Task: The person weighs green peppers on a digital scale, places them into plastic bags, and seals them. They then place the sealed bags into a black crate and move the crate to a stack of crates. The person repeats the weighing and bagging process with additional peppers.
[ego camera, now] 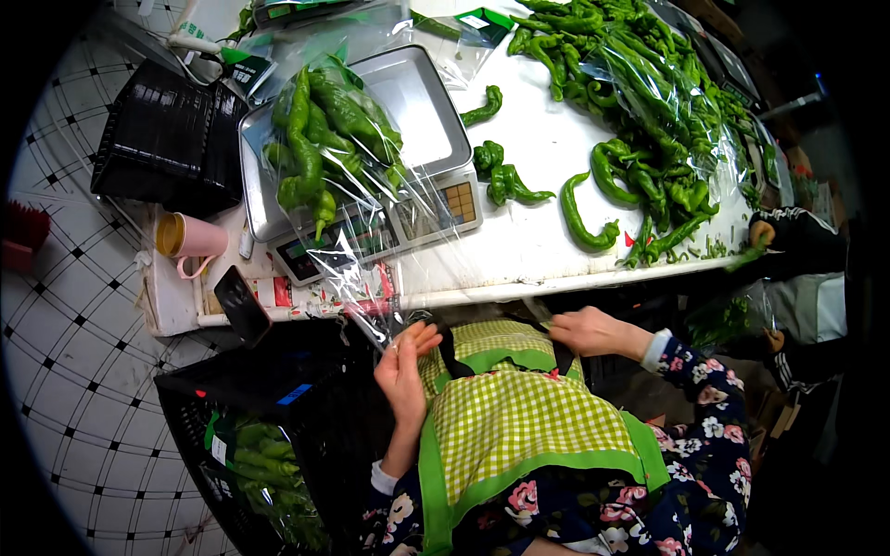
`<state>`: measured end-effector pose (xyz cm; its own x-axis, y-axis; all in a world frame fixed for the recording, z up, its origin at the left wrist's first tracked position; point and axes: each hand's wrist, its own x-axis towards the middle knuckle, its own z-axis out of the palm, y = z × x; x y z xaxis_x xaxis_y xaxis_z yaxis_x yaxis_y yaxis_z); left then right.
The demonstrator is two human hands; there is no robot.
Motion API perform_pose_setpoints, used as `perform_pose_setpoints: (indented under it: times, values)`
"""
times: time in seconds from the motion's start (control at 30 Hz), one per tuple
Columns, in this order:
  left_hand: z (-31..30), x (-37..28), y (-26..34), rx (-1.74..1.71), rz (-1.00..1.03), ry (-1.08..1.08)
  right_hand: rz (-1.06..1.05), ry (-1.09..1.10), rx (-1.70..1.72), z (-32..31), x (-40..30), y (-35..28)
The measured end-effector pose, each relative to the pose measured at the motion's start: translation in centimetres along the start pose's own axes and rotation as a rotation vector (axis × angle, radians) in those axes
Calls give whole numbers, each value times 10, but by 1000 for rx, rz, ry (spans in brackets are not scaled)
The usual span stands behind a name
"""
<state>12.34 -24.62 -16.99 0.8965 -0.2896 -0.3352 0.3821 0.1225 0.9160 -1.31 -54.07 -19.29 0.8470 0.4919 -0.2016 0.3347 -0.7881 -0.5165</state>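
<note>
A clear plastic bag (348,271) of long green peppers (334,132) lies on the steel pan of a digital scale (445,201), its mouth trailing over the table edge. My left hand (410,354) is at that trailing end, fingers bent around the film; how firmly it grips is unclear. On the right, my right hand (577,331) is closed at the dark strap of the checked apron (528,417), and what its fingertips pinch is too small to tell. Loose curled peppers (587,215) rest on the white table, beside a large pepper heap (626,90) partly under clear film.
Left of the scale stand a pink mug (198,236), a phone (242,306) and a black wrapped crate (167,139). Below, a black crate (278,389) holds bagged peppers (264,459). At the far right, another person's hand (763,234) holds greens.
</note>
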Motion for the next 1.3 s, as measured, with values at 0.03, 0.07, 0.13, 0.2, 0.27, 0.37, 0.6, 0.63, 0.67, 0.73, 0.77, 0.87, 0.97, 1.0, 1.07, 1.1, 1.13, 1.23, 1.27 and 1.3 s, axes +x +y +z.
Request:
perform_pose_setpoints:
  times: [0.03, 0.07, 0.13, 0.2, 0.27, 0.37, 0.6, 0.63, 0.67, 0.73, 0.77, 0.87, 0.97, 1.0, 1.07, 1.1, 1.13, 1.23, 1.27, 1.3]
  values:
    - [-2, -4, 7, 156, -14, 13, 76, -113, -69, 20, -33, 14]
    - [-7, -8, 11, 189, -5, 17, 132, -280, -220, 38, -64, 26]
    - [-10, -16, 15, 236, -15, 68, 294, -325, -217, 28, -72, 31]
    - [-18, -22, 15, 250, 7, 103, 383, -6, -147, -17, -34, 25]
    - [-24, -22, 11, 292, 70, 154, 347, 383, -218, -67, 18, 11]
    - [-26, -16, 8, 310, 76, 197, 27, 717, -247, -129, 99, -10]
    - [-51, -25, 16, 416, 254, 101, -472, 628, -401, -153, 133, 20]
    - [-57, -27, 10, 411, 355, 47, -437, 675, -306, -152, 129, 24]
    - [-63, -31, -9, 226, 336, 164, -431, 682, -263, -151, 127, 27]
    - [-68, -19, -27, 182, 441, 299, -435, 671, -136, -152, 131, 28]
    - [-50, -6, -16, 383, 504, 477, -448, 668, -72, -154, 136, 27]
    - [-32, 37, 15, 962, 947, 445, -486, 694, 91, -167, 146, 20]
    - [-25, 67, 55, 1064, 1292, 276, -364, 684, 679, -172, 165, 26]
    - [-23, 66, 76, 977, 1193, 273, -298, 745, 926, -174, 181, 20]
    - [-5, 88, 106, 499, 959, 331, -127, 879, 932, -190, 207, 16]
    - [1, 101, 120, 306, 778, 360, -81, 924, 1024, -198, 223, 13]
    - [7, 121, 135, 384, 728, 444, -1, 1007, 906, -203, 236, 21]
    - [15, 191, 152, 760, 1026, 670, 198, 1129, 654, -199, 283, 57]
    - [-3, 215, 139, 890, 947, 666, 239, 1124, 557, -198, 295, 57]
    - [-16, 231, 126, 920, 756, 553, 249, 1056, 540, -196, 302, 61]
